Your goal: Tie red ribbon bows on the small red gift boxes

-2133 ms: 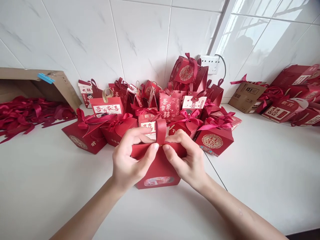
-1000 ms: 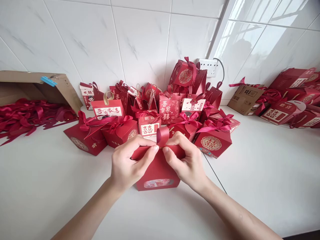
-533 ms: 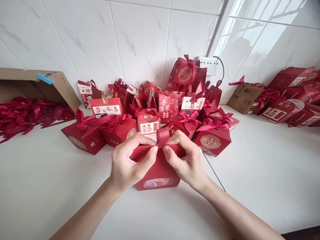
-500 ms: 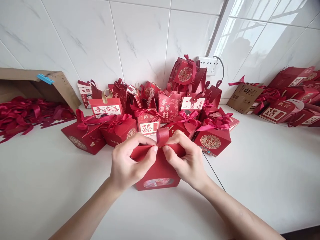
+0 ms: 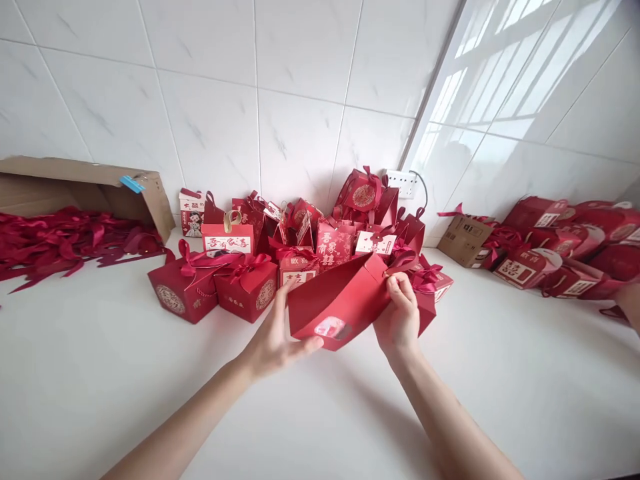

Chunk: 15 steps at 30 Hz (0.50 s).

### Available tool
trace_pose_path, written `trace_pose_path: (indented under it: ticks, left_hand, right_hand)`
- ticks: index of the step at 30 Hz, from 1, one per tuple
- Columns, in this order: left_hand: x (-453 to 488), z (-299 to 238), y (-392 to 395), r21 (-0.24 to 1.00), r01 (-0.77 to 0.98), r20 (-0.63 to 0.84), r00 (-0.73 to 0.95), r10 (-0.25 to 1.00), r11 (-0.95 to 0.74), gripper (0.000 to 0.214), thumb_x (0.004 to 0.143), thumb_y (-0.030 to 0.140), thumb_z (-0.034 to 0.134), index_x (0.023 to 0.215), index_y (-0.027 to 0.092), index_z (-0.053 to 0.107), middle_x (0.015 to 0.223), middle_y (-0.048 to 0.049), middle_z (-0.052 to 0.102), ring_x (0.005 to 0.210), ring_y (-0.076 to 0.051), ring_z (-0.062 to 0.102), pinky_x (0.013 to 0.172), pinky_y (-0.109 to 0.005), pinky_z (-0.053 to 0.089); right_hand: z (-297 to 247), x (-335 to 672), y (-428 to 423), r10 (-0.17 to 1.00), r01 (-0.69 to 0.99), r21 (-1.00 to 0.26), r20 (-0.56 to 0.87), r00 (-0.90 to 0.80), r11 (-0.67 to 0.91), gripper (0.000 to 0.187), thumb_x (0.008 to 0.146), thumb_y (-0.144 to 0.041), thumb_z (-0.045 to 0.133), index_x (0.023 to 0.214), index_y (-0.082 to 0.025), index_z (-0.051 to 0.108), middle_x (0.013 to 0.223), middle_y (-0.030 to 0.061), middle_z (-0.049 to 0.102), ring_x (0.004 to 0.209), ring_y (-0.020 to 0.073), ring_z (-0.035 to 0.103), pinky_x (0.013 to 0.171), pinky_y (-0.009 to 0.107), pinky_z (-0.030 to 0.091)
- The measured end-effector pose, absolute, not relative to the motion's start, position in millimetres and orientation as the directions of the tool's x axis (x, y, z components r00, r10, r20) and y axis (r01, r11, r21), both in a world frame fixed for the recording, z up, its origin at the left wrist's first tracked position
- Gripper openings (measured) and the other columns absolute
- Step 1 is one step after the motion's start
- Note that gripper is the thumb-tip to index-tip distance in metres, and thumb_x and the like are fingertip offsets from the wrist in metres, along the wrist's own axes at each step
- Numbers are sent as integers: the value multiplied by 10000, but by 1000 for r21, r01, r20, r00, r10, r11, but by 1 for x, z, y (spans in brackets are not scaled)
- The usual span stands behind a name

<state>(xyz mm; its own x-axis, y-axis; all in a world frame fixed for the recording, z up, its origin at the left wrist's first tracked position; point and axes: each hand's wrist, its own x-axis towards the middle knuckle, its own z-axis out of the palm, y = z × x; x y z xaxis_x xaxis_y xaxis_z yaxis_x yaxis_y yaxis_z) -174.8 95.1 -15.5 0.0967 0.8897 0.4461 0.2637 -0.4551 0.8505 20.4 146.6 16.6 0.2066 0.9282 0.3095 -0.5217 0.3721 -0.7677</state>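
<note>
A red gift box (image 5: 340,300) is tilted on its side above the white table, its small oval window low on the face toward me. My left hand (image 5: 280,333) grips the box's base at the left, thumb along the lower edge and the other fingers behind it. At the box's top, on the right, my right hand (image 5: 400,310) closes on the end by the dark red ribbon loop (image 5: 403,261). Just behind the box are red gift boxes with bows, among them one with a round gold emblem (image 5: 247,287) and a white-labelled one (image 5: 297,270).
On the left, a cardboard carton (image 5: 163,200) lies with dark red ribbons (image 5: 75,240) spilling out. More red boxes (image 5: 530,267) are piled at the right, beside a brown box (image 5: 465,240). Another person's arm (image 5: 629,300) enters at the right edge. A power strip (image 5: 400,183) is against the tiled wall.
The box was upright on the table with both hands pinching its top; now it is lifted and tipped. My left hand has moved down to the base. The view has shifted.
</note>
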Motion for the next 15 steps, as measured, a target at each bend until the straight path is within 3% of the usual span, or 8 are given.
trace_pose_path:
  ticks: [2,4,8,11,13,15]
  left_hand:
    - [-170,-14,92,859,284,437,24,899,-425,846,702,429,710,1378,246,235,1385,-154,422,1268,-329,440,1005,-484,420]
    - [-170,-12,90,796,339,549,-52,834,-502,788,686,389,728,1334,242,303,1297,-140,506,1174,-309,534,946,-450,476]
    - [-179,-9,89,465,507,848,-19,530,-725,732,587,279,801,1213,224,427,1165,-130,583,1118,-316,568,914,-435,497]
    - [-183,-7,89,349,490,907,39,420,-799,757,546,231,822,1198,245,438,1130,-119,599,1071,-310,594,871,-424,517]
    - [-181,-4,88,402,447,899,-24,438,-799,765,533,247,827,1197,248,447,1134,-110,588,1042,-295,602,833,-396,528]
    - [-178,2,88,579,350,812,-160,562,-736,719,562,297,808,1188,233,460,1128,-102,588,1004,-273,614,799,-363,530]
  right_hand:
    - [19,21,151,951,-615,-726,255,174,307,277,621,-326,734,641,-202,487,602,-76,455,540,82,411,530,193,345]
    - [22,19,150,958,-658,-702,265,115,273,259,601,-290,735,633,-209,490,605,-75,481,547,86,447,543,201,390]
    - [26,13,145,954,-682,-691,298,34,241,261,548,-236,725,758,-239,571,795,-27,626,780,156,592,748,297,490]
    - [26,12,144,954,-672,-706,301,2,225,276,587,-264,714,823,-252,571,891,-3,660,888,182,613,824,340,490]
    - [24,12,143,950,-669,-710,312,-16,222,279,625,-317,720,856,-260,573,864,-13,661,845,161,619,760,299,504]
    - [20,13,142,938,-642,-737,336,-80,210,282,667,-387,711,885,-263,582,784,-28,642,680,133,599,595,250,493]
